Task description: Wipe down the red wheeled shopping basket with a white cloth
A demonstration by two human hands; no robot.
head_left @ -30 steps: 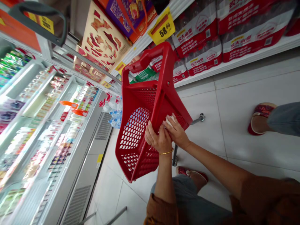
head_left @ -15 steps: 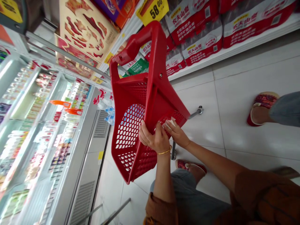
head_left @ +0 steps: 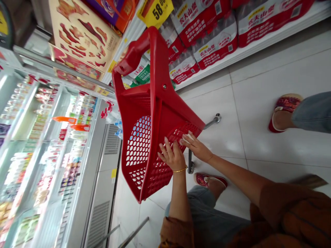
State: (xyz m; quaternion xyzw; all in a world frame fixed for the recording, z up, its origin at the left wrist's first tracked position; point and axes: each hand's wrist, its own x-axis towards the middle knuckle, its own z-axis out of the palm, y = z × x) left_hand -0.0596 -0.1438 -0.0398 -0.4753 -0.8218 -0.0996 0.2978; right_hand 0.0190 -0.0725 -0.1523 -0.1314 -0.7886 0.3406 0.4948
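A red plastic shopping basket hangs tilted on its side in front of me, its handle pointing up and away. My left hand, with a gold bangle on the wrist, lies against the basket's perforated wall with the fingers stretched out and apart. My right hand touches the same wall just to the right, its fingertips pressed on a small white piece that I cannot make out. A metal tube pokes out from behind the basket.
An open chiller case full of packaged goods runs along the left. Shrink-wrapped packs of bottled water fill a low shelf ahead, under a yellow price tag. Another person's slippered foot stands on the white tiles at right.
My left hand has let go of the basket's rim and now lies flat on the mesh wall. The basket has shifted left and up in view.
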